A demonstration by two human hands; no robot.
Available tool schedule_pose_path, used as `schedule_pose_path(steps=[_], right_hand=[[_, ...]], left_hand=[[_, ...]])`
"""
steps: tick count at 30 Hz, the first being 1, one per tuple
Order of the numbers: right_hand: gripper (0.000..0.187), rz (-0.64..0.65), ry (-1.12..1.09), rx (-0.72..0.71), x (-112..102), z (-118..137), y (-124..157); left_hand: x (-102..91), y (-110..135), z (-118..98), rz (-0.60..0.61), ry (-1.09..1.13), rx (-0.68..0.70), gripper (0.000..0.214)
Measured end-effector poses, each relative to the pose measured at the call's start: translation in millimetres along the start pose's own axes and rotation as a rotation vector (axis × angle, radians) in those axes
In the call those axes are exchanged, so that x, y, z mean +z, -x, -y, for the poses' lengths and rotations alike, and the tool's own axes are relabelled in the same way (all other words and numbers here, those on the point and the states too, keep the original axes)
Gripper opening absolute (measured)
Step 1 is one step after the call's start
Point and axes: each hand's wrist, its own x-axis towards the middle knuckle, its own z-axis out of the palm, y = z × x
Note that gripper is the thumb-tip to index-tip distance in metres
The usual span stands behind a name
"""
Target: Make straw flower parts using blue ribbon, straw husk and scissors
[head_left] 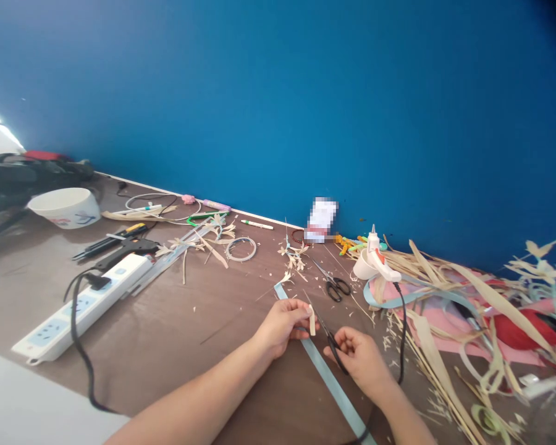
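My left hand pinches a short cream-coloured strip, like a piece of straw or husk, between thumb and fingers. Just to its right, my right hand grips black-handled scissors, whose blades point up and left beside the strip. Beneath both hands a pale blue ribbon runs across the brown table. A second pair of scissors lies farther back. Small cream flowers made of thin petals rest behind my left hand.
At the left lie a white power strip, a black glue gun and a white bowl. A white glue gun stands in a cup at right, near heaped straw strips. A blue wall bounds the back.
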Motion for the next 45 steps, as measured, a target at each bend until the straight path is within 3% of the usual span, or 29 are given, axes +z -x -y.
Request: schedule_pose_path(steps=[5, 9, 18, 24, 30, 37, 45], right_hand=[[0.024, -0.060, -0.222, -0.042, -1.7, 6.5, -4.5], [0.026, -0.057, -0.393, -0.108, 1.8, 13.9, -5.7], [0.022, -0.057, -0.377, -0.082, 6.5, 10.0, -5.8], [0.020, -0.140, -0.332, -0.121, 6.8, 12.0, -4.6], [0.019, -0.221, -0.262, -0.153, 7.5, 12.0, -4.5], [0.021, -0.205, -0.211, -0.177, 12.1, 15.7, -2.1], [0.018, -0.252, -0.060, -0.268, 17.8, 16.9, 3.1]], left_hand=[[4.1, 3.5, 2.4, 0.089, -0.147, -0.030, 0.020], [6.2, 5.0, 8.4, 0.145, -0.333, 0.060, 0.019], [4.6, 7.0, 14.1, 0.240, -0.498, 0.245, 0.026], [6.3, 7.5, 11.8, 0.188, -0.546, 0.248, 0.034], [6.8, 6.5, 9.6, 0.079, -0.639, 0.186, 0.006], [8.4, 4.7, 9.4, -0.013, -0.442, 0.163, 0.005], [9.7, 5.1, 11.1, 0.010, -0.382, 0.136, 0.004]])
